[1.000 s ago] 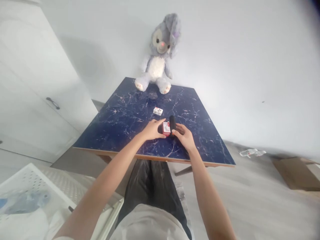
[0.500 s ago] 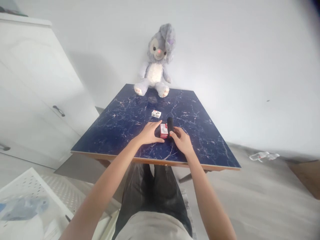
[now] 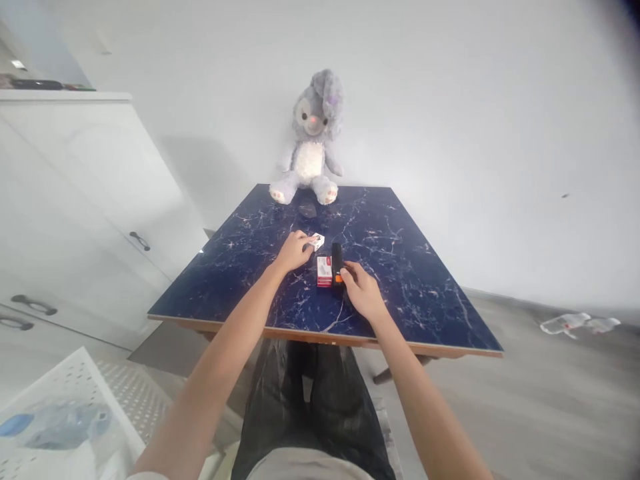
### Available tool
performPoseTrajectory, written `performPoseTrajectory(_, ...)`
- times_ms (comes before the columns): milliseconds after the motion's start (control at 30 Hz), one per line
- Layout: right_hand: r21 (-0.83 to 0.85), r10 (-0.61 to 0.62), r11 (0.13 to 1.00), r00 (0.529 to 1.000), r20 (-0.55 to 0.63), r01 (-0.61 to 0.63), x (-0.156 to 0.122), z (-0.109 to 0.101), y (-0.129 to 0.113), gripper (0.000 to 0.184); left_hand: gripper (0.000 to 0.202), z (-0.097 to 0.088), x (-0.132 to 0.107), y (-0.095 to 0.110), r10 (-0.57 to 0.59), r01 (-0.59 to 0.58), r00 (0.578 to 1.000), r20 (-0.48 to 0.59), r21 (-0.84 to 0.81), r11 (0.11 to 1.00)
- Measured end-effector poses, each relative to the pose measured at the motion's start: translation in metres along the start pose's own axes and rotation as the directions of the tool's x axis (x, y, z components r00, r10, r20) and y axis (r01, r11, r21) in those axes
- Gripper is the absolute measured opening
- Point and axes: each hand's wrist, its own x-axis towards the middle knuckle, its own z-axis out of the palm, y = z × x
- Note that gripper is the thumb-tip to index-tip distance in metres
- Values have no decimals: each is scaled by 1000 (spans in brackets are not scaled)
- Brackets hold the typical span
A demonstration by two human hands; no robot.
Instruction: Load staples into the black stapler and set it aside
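On the blue table, my left hand [image 3: 295, 251] reaches to a small white box [image 3: 317, 241] with dark print. Its fingers and thumb close on the left end of that box. My right hand [image 3: 363, 287] grips the near end of a long black object [image 3: 337, 256] with an orange patch, its thumb by the orange part. I cannot make out for sure what this object is. A red-and-white box [image 3: 324, 271] stands against its left side, and neither hand touches this box.
A grey plush rabbit [image 3: 311, 160] sits at the table's far edge against the wall. The marbled blue table [image 3: 400, 280] has a wooden front edge. A white cabinet [image 3: 75, 200] stands to the left, with a white perforated container [image 3: 93, 373] below. Clear plastic items [image 3: 570, 324] lie on the floor at right.
My left hand has left the red-and-white box and moved away to the small white box, closing on it. My right hand stays at the black object, whose orange patch now shows more.
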Motion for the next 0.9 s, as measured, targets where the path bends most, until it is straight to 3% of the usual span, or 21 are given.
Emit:
performPoseTrajectory(233,-5,-12,1000,1000,2,12,-1,1,-1,36,43,-1,-16,15,-26,20,999,-39,-164,986)
performPoseTrajectory(400,-6,-19,1000,1000,0,19,0,1,1,37,51,-7,-19,26,-46,50,999,19,-295,954)
performPoseTrajectory(733,8,6,1000,1000,-9,-6,-1,0,-4,37,48,-13,-31,34,-56,68,997,49,-297,952)
performPoseTrajectory(833,17,17,1000,1000,-3,-17,-3,-1,-7,38,54,-18,-35,30,-137,116,989,-52,-287,951)
performPoseTrajectory(900,15,24,1000,1000,-12,-24,-4,-1,-10,40,66,-24,-44,28,-186,172,983,-12,-326,930)
